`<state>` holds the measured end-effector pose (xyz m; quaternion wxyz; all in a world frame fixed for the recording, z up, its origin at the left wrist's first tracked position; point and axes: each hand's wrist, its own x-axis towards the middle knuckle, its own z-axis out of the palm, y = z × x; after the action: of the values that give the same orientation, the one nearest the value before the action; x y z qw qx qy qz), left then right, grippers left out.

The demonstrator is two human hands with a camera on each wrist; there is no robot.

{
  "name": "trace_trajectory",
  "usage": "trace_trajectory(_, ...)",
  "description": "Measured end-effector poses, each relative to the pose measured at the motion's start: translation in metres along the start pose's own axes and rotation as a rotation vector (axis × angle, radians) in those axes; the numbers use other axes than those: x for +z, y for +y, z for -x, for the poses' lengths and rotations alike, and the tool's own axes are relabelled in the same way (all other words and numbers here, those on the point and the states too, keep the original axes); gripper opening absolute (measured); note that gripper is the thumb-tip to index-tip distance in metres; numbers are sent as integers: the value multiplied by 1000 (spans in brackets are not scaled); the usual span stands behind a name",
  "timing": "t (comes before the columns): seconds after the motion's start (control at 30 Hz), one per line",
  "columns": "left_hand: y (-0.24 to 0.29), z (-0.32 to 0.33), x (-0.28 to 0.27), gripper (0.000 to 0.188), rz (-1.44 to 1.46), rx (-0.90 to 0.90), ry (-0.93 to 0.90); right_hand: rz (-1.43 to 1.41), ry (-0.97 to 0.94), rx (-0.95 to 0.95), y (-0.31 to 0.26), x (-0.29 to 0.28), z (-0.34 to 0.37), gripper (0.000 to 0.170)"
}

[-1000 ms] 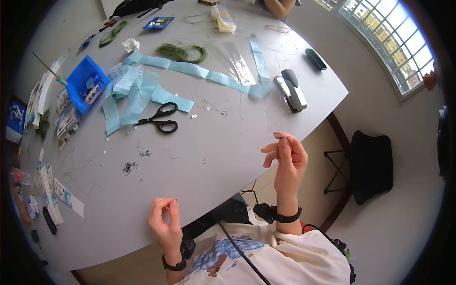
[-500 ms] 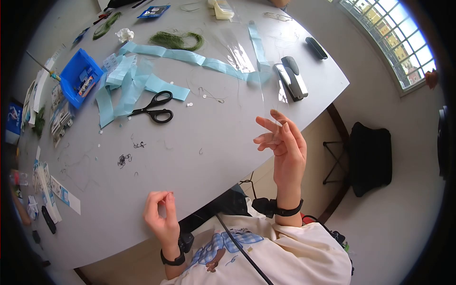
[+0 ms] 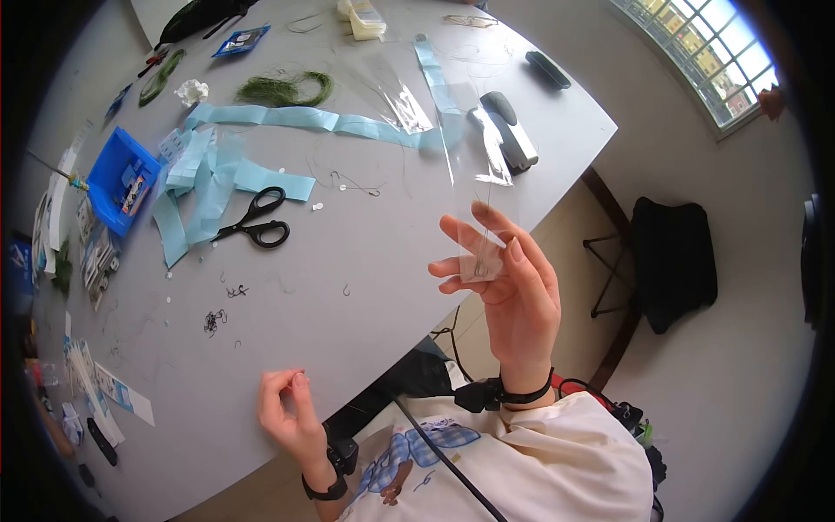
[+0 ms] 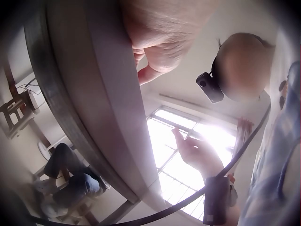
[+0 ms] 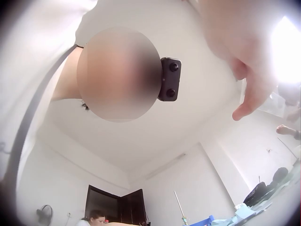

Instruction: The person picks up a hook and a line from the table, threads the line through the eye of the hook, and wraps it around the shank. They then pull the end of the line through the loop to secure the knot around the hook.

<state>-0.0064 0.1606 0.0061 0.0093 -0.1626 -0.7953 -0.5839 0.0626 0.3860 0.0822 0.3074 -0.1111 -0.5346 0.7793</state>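
Note:
My right hand [image 3: 522, 296] is raised over the table's near right edge, fingers spread behind a long clear plastic bag [image 3: 470, 170], with the thumb on its near side. Inside the bag's lower end, a small hook [image 3: 480, 268] with thin line shows against the fingers. Low at the table's front edge is my left hand [image 3: 291, 409], fingers curled and thumb tip close to the index fingertip. I cannot tell whether a thin thing lies between those tips. Small dark hooks [image 3: 215, 322] lie in a pile on the table.
Black scissors [image 3: 261, 217] lie beside light-blue strips [image 3: 278, 181]. A stapler [image 3: 509, 130] stands near the right edge. Further off are a blue bin [image 3: 104, 204], green line [image 3: 278, 90] and a crumpled paper [image 3: 191, 92]. A black folding stool [image 3: 674, 265] is on the floor at right.
The right hand has gone from a fingertip pinch to spread fingers, the bag's end with the hook now lying across them. The left hand has hardly moved; the view has shifted slightly.

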Motion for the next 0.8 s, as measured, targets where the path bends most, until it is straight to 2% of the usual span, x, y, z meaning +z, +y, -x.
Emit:
trace_trajectory(0.17,2,1,3,4,15,-8,85,29,-22,-5,3,0,0,43)
trace_trajectory(0.23,2,1,-1,8,-27,-18,6,29,-18,-4,4,0,-1,43)
trace_trajectory(0.3,2,2,-1,8,-28,-19,6,26,-11,-2,4,4,-2,44)
trace_trajectory(0.37,1,2,0,8,-28,-21,3,50,98,-3,4,10,-2,45)
trace_trajectory(0.43,1,1,4,4,14,-4,80,21,53,-1,4,5,-1,45)
trace_trajectory(0.47,2,1,4,4,14,-4,80,-5,8,-3,3,3,-1,44)
trace_trajectory(0.8,2,1,4,3,9,4,73,-27,-1,18,2,2,0,44)
